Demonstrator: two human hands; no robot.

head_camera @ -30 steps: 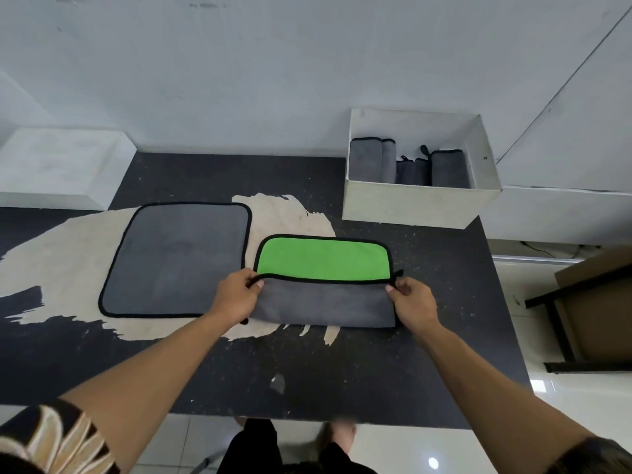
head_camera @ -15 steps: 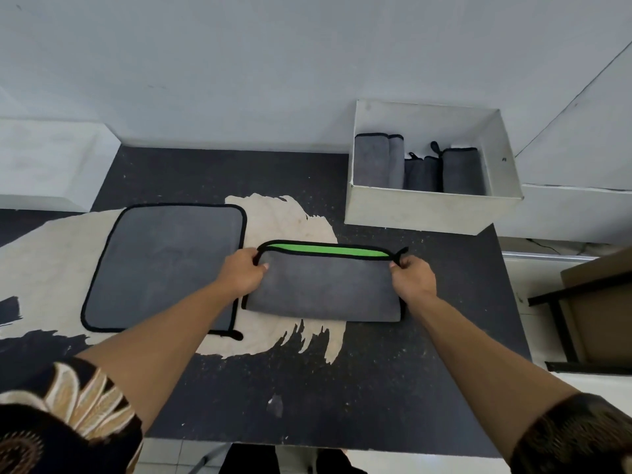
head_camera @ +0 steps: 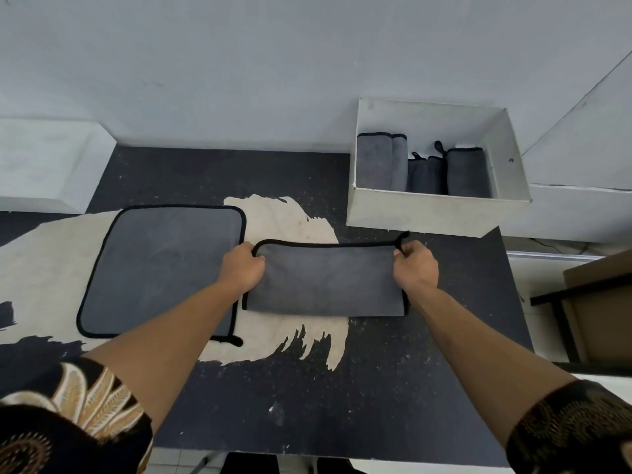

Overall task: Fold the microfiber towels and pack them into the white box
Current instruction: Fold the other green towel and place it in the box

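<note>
A grey microfiber towel with black edging [head_camera: 325, 278] lies folded in half on the dark table, its green side hidden inside. My left hand [head_camera: 241, 266] pinches its far left corner. My right hand [head_camera: 415, 266] pinches the far right corner by the small black loop. A second grey towel [head_camera: 164, 268] lies flat and unfolded to the left, partly under my left forearm. The white box [head_camera: 434, 213] stands at the back right with three folded grey towels [head_camera: 424, 167] upright inside it.
The black table [head_camera: 342, 388] has a worn beige patch under the towels. A white ledge [head_camera: 48, 165] sits at the back left against the wall. To the right of the table stands a dark frame with a brown board [head_camera: 598, 313].
Both hands carried the near edge of the towel away from me onto the far edge. The green face, visible earlier, is now fully covered by the grey side.
</note>
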